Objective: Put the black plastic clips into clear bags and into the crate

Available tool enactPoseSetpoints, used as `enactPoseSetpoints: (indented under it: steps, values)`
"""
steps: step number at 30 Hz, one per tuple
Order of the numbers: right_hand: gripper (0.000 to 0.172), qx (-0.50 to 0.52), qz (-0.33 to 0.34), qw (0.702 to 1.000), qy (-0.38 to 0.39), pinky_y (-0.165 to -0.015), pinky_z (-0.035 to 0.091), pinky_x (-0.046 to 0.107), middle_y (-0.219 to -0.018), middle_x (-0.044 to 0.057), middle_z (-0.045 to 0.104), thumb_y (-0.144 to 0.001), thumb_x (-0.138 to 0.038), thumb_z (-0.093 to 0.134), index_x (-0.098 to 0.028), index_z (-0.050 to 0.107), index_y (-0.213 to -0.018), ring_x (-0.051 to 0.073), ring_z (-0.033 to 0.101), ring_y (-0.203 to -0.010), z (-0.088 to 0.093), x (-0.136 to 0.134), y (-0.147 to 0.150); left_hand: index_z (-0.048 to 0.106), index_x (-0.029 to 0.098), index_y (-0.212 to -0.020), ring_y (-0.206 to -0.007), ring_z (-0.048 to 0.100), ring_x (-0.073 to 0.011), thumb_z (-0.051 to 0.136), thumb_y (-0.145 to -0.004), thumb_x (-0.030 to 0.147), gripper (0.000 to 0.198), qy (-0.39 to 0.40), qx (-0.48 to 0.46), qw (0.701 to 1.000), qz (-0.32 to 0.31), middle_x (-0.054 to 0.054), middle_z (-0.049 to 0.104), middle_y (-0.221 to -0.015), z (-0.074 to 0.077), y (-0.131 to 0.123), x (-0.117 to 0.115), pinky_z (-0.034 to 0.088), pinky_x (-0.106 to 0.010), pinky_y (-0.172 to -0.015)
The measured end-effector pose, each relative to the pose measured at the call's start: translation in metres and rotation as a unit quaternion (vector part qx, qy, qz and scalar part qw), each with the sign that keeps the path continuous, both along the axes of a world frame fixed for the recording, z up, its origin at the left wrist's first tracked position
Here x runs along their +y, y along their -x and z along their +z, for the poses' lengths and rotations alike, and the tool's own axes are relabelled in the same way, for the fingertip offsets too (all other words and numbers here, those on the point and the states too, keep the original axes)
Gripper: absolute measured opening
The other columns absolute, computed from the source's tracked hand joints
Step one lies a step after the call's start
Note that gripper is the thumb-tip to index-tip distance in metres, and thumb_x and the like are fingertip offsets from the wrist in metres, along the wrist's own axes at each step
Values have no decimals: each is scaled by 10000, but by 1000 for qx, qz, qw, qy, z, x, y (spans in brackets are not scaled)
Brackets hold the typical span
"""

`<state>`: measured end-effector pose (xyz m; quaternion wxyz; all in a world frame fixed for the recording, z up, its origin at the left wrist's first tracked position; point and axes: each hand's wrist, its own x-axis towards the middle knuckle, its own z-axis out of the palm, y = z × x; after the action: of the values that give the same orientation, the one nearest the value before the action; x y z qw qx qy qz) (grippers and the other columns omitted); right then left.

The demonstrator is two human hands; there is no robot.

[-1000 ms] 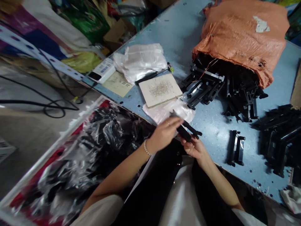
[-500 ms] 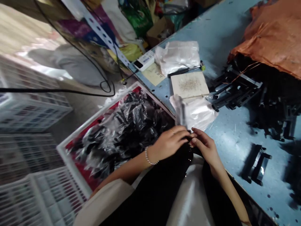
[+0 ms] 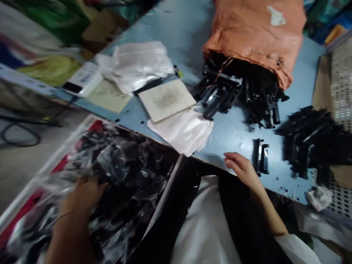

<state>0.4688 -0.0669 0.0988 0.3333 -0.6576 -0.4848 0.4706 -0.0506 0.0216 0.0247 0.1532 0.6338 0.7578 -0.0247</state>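
My left hand [image 3: 82,194] reaches down over a white-rimmed crate [image 3: 48,168] full of black parts in clear plastic bags [image 3: 112,159]. Motion smears its fingers, so whether they hold a bag cannot be made out. At the front edge of the blue table, my right hand [image 3: 241,168] is open, its fingers stretched out with nothing in them. Closest to it on the tabletop lies a pair of black plastic parts [image 3: 263,157]. A stack of clear plastic bags [image 3: 185,134] lies to its left, partly under a light board [image 3: 167,101].
An orange sack [image 3: 255,36] spills black parts [image 3: 222,91] onto the table [image 3: 178,22]. A heap of black parts [image 3: 316,139] lies at the right. More plastic bags [image 3: 143,62], a yellowish paper [image 3: 110,97] and a white device [image 3: 85,79] lie at the left.
My left hand has left my right hand and swung down-left into the crate. The hands are apart now; the bagged item is no longer between them. The view has turned right.
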Motion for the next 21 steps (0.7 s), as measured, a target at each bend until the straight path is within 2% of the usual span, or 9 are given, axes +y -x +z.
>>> enactPoseSetpoints:
  steps: [2, 5, 7, 8, 10, 13, 17, 19, 21]
  values:
    - [373, -177, -70, 982, -9, -793, 530, 353, -1075, 102, 701, -973, -477, 535, -216, 684, -1194, 208, 670, -886, 14, -18, -35, 607, 259, -743, -680, 634, -358, 508, -780, 503, 266, -33, -9, 998, -43, -79, 633, -715, 15, -40, 10, 544, -560, -673]
    - [435, -428, -143, 888, 87, -747, 498, 371, -1127, 153, 685, -959, -486, 508, -178, 655, -1228, 254, 667, -880, 21, -44, -79, 694, 289, -996, -1026, 674, -343, 462, -920, 418, 277, -173, -137, 963, -153, -66, 722, -1066, 33, -134, 24, 532, -539, -922]
    - [457, -494, -117, 845, 171, -716, 480, 373, -1118, 180, 693, -938, -478, 518, -147, 641, -1228, 275, 674, -847, 13, -59, -97, 711, 230, -1051, -1047, 663, -312, 521, -923, 371, 269, -220, -204, 923, -243, -109, 712, -1125, 35, -200, 35, 516, -507, -987]
    - [457, -499, -96, 839, 195, -710, 475, 372, -1089, 186, 705, -931, -475, 522, -137, 640, -1215, 284, 679, -839, 7, -65, -103, 715, 194, -1047, -1054, 653, -314, 569, -902, 358, 263, -219, -219, 909, -281, -140, 696, -1156, 33, -228, 42, 505, -509, -999]
    - [438, -487, -71, 846, 204, -718, 473, 372, -1019, 181, 727, -921, -464, 517, -132, 649, -1174, 296, 686, -840, -5, -75, -110, 719, 162, -957, -1031, 634, -315, 573, -895, 294, 206, -210, -238, 900, -299, -172, 688, -1110, 25, -267, 57, 508, -505, -968]
    - [424, -411, -98, 888, 182, -704, 487, 366, -925, 140, 740, -892, -477, 510, -155, 670, -1116, 282, 686, -798, -12, -81, -114, 662, 191, -730, -895, 623, -262, 572, -859, 202, 158, -176, -280, 908, -257, -114, 675, -898, 15, -280, 80, 531, -428, -858]
    - [436, -151, -134, 974, 101, -716, 539, 344, -903, 85, 737, -839, -528, 600, -175, 693, -1077, 233, 673, -781, -1, -61, -97, 601, 194, -650, -635, 567, -149, 732, -734, 273, 175, -63, -427, 892, -135, -8, 623, -682, 15, -259, 103, 476, -275, -611]
    - [373, -2, -129, 989, 68, -700, 551, 309, -887, 58, 728, -816, -500, 672, -188, 713, -1017, 201, 665, -770, 5, -39, -71, 607, 181, -661, -555, 538, -119, 751, -726, 331, 218, 0, -505, 860, -74, 5, 612, -617, 17, -252, 110, 428, -236, -535]
    - [310, 157, -103, 979, 80, -604, 537, 262, -783, 25, 701, -793, -469, 725, -192, 720, -932, 153, 631, -652, 4, -10, -36, 609, 172, -691, -550, 561, -114, 751, -721, 322, 209, 14, -557, 830, -39, 0, 628, -614, 17, -251, 112, 441, -222, -531]
